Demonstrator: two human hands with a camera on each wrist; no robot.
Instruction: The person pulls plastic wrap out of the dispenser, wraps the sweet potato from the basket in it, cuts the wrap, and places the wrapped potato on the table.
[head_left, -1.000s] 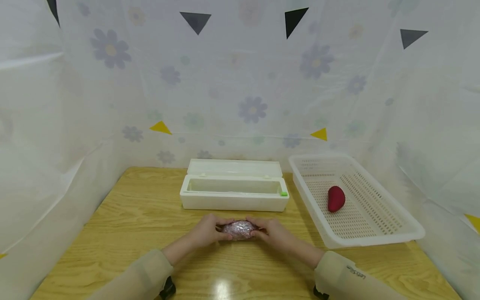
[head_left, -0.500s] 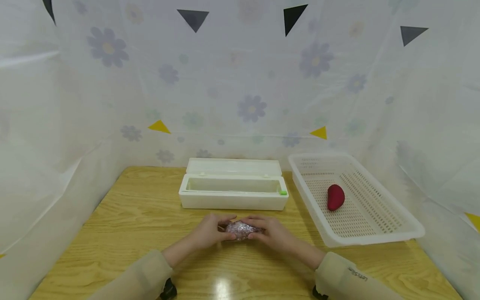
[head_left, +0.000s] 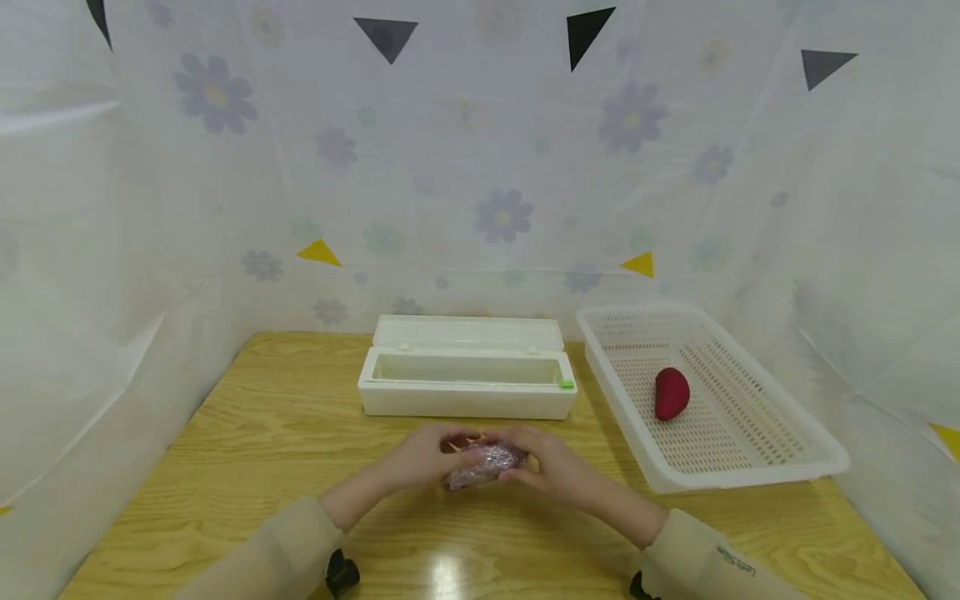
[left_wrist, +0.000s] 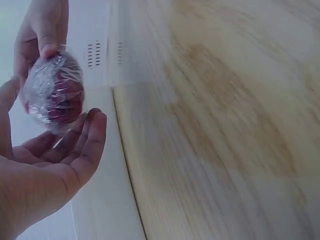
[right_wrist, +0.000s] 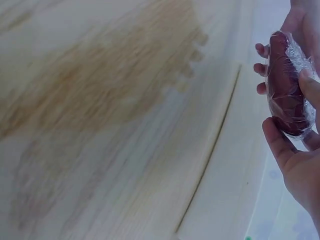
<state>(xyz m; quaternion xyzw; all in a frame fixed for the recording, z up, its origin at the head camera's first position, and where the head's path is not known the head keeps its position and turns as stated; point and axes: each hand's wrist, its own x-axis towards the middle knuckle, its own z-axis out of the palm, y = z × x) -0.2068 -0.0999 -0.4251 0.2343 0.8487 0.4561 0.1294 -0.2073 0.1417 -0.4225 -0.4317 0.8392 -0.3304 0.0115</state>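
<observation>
Both hands hold a dark red, oblong thing wrapped in clear cling film (head_left: 483, 467), just in front of the white box. Its rounded, film-covered body (right_wrist: 284, 90) shows most fully in the right wrist view; whether it is a fruit or vegetable is unclear. My left hand (head_left: 422, 457) curls round its left end, the thumb lying across the near side. From the other end my right hand (head_left: 558, 468) grips it between thumb and fingers. In the left wrist view, the right thumb presses the wrapping while the left fingers curve beneath.
Behind the hands stands a white cling film dispenser (head_left: 468, 402), lid raised, a green slider (head_left: 566, 384) at its right end. To the right is a white perforated basket (head_left: 750, 483) holding a curved dark red thing (head_left: 672, 394). White sheeting (head_left: 450, 150) surrounds the wooden table (head_left: 247, 433).
The wrapped thing has turned so that its left end slants towards the person. The left thumb has shifted onto its near side; both hands stay round it.
</observation>
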